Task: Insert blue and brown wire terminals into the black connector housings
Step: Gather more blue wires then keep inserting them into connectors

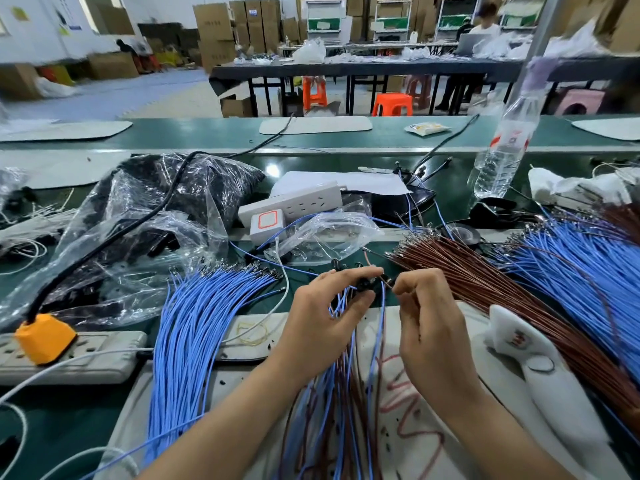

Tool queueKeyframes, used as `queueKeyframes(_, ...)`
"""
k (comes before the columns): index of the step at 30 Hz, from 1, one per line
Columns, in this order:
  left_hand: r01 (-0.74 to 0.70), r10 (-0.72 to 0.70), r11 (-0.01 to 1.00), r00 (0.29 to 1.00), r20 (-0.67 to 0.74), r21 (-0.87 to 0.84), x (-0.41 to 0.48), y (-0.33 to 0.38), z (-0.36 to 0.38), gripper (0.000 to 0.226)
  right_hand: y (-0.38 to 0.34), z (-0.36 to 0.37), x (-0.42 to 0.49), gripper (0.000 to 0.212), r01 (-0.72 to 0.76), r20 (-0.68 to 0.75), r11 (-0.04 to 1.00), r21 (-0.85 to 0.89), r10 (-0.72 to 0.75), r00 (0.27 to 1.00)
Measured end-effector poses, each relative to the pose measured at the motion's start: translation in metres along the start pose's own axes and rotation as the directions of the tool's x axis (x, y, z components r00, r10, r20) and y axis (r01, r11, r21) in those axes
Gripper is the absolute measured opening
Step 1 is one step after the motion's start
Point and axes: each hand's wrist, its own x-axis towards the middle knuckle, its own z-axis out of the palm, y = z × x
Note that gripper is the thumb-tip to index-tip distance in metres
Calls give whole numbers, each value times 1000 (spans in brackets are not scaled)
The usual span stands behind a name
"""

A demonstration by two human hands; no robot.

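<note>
The housing is near the middle of the scene, just past the counter's near edge. The left hand pinches it between thumb and forefinger, its grip closed round it. The right hand has its grip closed on a brown wire, with the tip right at the housing. I cannot tell whether the terminal is seated.

A bunch of leads, blue and brown, trails from the left hand toward the viewer, so I judge a good many are already fitted. Much is left: a blue bundle lies to the left, and a brown bundle and a blue fan to the right.

The hands work over a pale mat scribbled in red, on the green counter. To the left are a power strip with an orange plug and plastic bags. A bottle stands far right. Beyond are orange stools, stacked boxes and a seated person.
</note>
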Motion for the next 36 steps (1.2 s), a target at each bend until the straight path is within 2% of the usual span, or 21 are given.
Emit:
queueKeyframes(6,29,-31,999,998,55,46,0,-2,2,32,2,0,0,14,-67,37,994,-81,70,997)
queueKeyframes(10,90,-103,992,983,152,89,-1,-7,5,31,4,-1,0,26,-130,149,979,-160,154,977)
queueKeyframes(15,124,-155,981,964,217,152,-3,-11,9,35,8,2,-2,24,-206,261,932,-299,288,922)
queueKeyframes(17,118,-154,979,963,221,165,-4,-12,10,35,10,1,-2,25,-218,257,931,-292,296,920)
queueKeyframes(19,123,-152,981,967,204,148,-4,-11,10,37,7,-1,1,23,-192,229,960,-205,238,944)
queueKeyframes(23,87,-96,994,987,133,72,-2,-7,6,29,0,-3,2,16,-34,133,999,14,32,991)
queueKeyframes(26,48,-48,999,999,-11,16,0,-5,1,23,-1,-2,0,16,-72,83,995,63,67,994)
queueKeyframes(30,49,-39,998,966,-256,33,3,-7,-5,26,8,-1,0,16,-108,145,994,-26,111,983)
queueKeyframes(33,76,-92,995,937,-337,-60,5,-10,-10,26,16,-2,0,15,-148,212,968,-203,191,958)
queueKeyframes(36,77,-150,976,913,-380,-201,5,-13,-13,33,21,-5,1,12,-166,177,936,-310,229,957)
